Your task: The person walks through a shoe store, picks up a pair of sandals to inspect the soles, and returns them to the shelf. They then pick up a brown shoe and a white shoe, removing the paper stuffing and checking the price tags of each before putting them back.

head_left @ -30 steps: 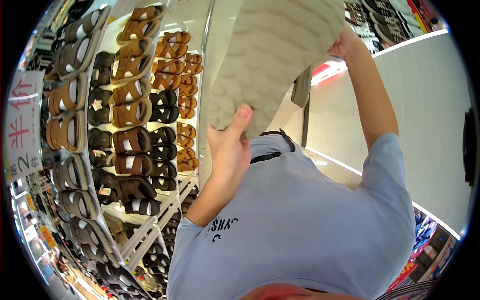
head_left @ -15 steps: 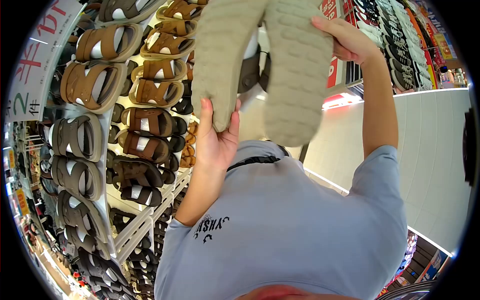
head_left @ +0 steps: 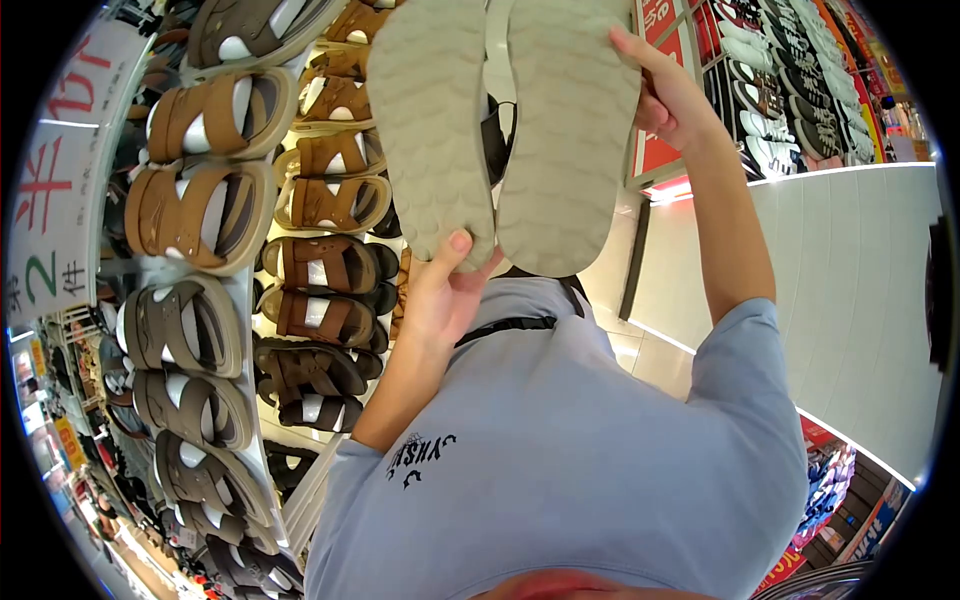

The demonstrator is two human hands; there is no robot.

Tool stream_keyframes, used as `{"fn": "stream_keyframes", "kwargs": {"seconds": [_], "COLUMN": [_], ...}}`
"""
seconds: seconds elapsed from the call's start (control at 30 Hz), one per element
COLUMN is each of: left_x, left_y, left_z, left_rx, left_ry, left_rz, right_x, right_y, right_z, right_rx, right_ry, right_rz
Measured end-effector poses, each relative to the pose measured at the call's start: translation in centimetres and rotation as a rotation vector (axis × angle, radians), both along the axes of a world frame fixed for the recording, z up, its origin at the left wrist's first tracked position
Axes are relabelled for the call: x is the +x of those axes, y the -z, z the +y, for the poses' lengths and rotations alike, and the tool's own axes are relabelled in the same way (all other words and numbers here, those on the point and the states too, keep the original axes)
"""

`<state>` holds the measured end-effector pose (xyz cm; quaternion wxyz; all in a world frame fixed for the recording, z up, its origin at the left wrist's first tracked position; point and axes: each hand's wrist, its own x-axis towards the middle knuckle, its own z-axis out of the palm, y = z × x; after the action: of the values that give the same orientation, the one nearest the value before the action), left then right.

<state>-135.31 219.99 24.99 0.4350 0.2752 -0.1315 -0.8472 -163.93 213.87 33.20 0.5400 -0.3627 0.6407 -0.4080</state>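
A pair of beige-soled sandals hangs side by side in my hands, ridged undersides toward me. Thumb on the sole, my left hand [head_left: 450,295] grips the lower end of the left sandal [head_left: 430,130]. My right hand [head_left: 672,95] is closed around the outer edge of the right sandal [head_left: 570,150], fingers partly behind it. A bit of dark strap shows in the gap between the two soles. Their uppers are otherwise hidden.
Left of me, a rack holds rows of brown sandals [head_left: 200,215] and dark sandals [head_left: 180,325]. A handwritten sign [head_left: 60,190] hangs at the far left. Shelves of sneakers [head_left: 800,90] stand at the upper right, above a pale panel [head_left: 840,290].
The sandals have come closer together, and their soles now face me more squarely. Both hands still hold them. The rack on the left appears shifted slightly down and right.
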Motion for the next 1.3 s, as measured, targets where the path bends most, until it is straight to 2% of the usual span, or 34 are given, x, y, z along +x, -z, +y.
{"fn": "stream_keyframes", "kwargs": {"seconds": [0.07, 0.2, 0.3, 0.4, 0.47, 0.5, 0.63, 0.77, 0.93, 1.07, 1.13, 1.17, 1.3], "left_x": [-0.7, -3.4, -7.3, -12.2, -15.7, -17.4, -24.7, -29.9, -33.8, -36.2, -37.1, -37.7, -40.8], "left_y": [0.0, 0.6, 0.7, 0.8, 1.0, 1.3, 0.7, 1.7, 1.5, 2.1, 2.6, 2.9, 2.6], "left_z": [-0.8, -2.9, -4.9, -6.8, -8.4, -9.2, -12.3, -14.3, -17.9, -21.6, -24.0, -25.4, -30.9], "left_rx": [-0.008, -0.025, -0.059, -0.070, -0.045, -0.017, -0.073, -0.098, -0.136, -0.198, -0.219, -0.246, -0.183], "left_ry": [0.045, 0.188, 0.232, 0.221, 0.227, 0.224, 0.227, 0.193, 0.179, 0.218, 0.272, 0.309, 0.390], "left_rz": [0.005, 0.025, -0.023, -0.028, -0.011, -0.006, 0.029, 0.029, -0.013, -0.005, -0.005, -0.008, 0.095], "right_x": [-1.3, -3.4, -6.3, -9.5, -10.9, -12.4, -19.8, -25.0, -28.7, -30.9, -31.6, -32.2, -33.8], "right_y": [1.5, 4.1, 5.0, 6.0, 5.8, 4.0, 4.5, 4.1, 3.6, 3.2, 3.1, 4.2, 2.8], "right_z": [-0.1, -0.5, -1.0, -1.7, -2.2, -2.0, -3.9, -6.0, -9.4, -11.9, -13.4, -14.3, -16.8], "right_rx": [-0.047, -0.039, -0.059, -0.176, -0.339, -0.275, -0.299, -0.292, -0.338, -0.261, -0.290, -0.388, -0.383], "right_ry": [0.014, 0.189, 0.201, 0.242, 0.344, 0.258, 0.192, 0.223, 0.217, 0.238, 0.266, 0.288, 0.384], "right_rz": [-0.283, -0.417, -0.406, -0.328, -0.208, -0.149, -0.063, -0.066, -0.080, -0.082, -0.053, -0.046, 0.034]}}
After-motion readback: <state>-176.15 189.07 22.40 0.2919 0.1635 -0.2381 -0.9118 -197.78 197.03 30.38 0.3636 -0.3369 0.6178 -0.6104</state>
